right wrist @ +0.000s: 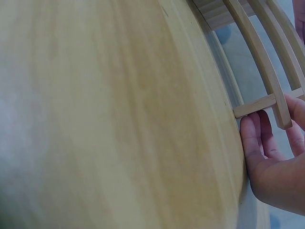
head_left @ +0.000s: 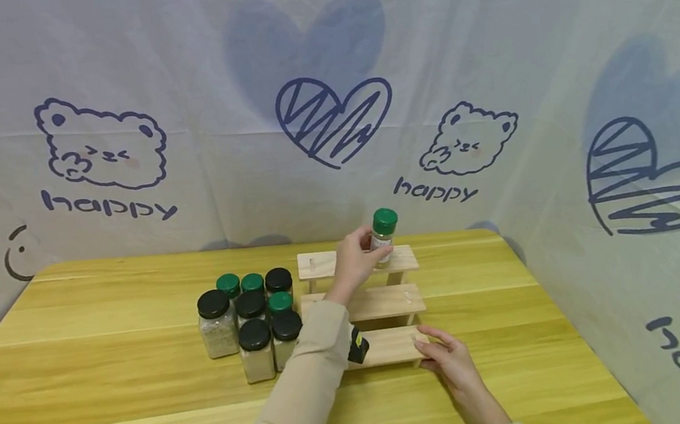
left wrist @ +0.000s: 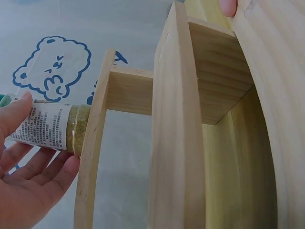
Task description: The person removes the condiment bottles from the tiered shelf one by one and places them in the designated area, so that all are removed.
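My left hand (head_left: 354, 261) grips a spice jar (head_left: 385, 223) with a green lid at the right part of the top tier of a wooden three-tier rack (head_left: 383, 301). In the left wrist view the jar (left wrist: 47, 125) shows a printed white label and greenish-yellow powder, its base right at the top board. The thumb lies on one side of it and the fingers on the other. My right hand (head_left: 454, 361) holds the right end of the rack's bottom tier. In the right wrist view its fingers (right wrist: 252, 131) are against the rack's end support.
Left of the rack stands a close group of several jars (head_left: 257, 353) with black or green lids. They are on a yellow wood-grain table (head_left: 112, 381). A printed cloth (head_left: 207, 115) hangs behind and along the right side. A black device (head_left: 357, 345) sits at the left wrist.
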The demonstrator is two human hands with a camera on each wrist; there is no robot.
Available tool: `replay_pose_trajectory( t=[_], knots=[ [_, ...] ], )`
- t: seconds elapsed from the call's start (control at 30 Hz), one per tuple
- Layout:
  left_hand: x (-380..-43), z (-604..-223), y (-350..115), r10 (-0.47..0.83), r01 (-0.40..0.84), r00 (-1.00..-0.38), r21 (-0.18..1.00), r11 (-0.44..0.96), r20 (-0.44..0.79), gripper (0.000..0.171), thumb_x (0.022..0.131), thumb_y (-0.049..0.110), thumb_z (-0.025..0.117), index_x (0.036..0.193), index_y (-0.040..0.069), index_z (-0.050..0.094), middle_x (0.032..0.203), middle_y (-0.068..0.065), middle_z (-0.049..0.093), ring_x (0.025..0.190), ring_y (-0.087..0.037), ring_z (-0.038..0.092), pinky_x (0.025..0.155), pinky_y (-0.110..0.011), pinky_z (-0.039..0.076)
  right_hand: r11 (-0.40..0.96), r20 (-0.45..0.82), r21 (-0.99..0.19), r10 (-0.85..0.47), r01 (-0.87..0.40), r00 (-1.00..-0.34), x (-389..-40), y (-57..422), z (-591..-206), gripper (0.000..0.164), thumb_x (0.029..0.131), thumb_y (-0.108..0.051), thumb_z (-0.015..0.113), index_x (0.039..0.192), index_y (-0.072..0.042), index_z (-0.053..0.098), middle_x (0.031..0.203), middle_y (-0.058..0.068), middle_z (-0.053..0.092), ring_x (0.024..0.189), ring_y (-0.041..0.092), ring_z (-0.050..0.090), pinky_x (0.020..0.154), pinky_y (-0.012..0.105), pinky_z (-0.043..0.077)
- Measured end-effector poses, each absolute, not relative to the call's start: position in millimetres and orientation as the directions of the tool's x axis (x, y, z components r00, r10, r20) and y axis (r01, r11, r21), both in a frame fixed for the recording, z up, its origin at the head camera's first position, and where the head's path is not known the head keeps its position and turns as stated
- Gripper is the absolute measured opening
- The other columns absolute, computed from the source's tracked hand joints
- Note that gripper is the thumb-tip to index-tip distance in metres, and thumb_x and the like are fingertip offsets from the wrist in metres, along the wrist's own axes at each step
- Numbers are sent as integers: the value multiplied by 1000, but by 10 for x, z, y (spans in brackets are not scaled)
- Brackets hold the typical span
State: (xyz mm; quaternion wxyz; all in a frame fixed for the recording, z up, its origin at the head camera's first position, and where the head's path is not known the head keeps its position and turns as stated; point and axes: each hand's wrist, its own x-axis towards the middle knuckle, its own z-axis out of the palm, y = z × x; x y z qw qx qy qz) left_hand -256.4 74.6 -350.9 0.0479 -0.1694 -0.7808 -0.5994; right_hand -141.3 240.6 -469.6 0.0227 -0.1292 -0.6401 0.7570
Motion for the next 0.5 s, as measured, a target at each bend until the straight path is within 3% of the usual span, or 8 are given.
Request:
replay_pose_trajectory(
  t=[0.23, 0.5],
  knots=[
    [-2554, -3515, 723, 188, 332, -938, 912, 242, 291, 27, 78, 10, 69, 102, 0, 61, 95, -12, 63, 83, -20, 58, 67, -26, 50, -172, -191, -973, 212, 156, -958, -1424, 2400, -4690, 34, 80, 6, 59, 114, 7, 56, 72, 6, 64, 60, 16, 61, 59, 26, 53],
    [-2504, -3496, 681, 178, 339, -937, 908, 244, 302, 30, 77, 10, 70, 103, -1, 60, 97, -14, 63, 85, -22, 59, 71, -26, 51, -168, -193, -973, 212, 159, -958, -1423, 2396, -4684, 36, 80, 6, 59, 116, 8, 54, 75, 7, 65, 62, 16, 61, 59, 26, 53]
  ],
)
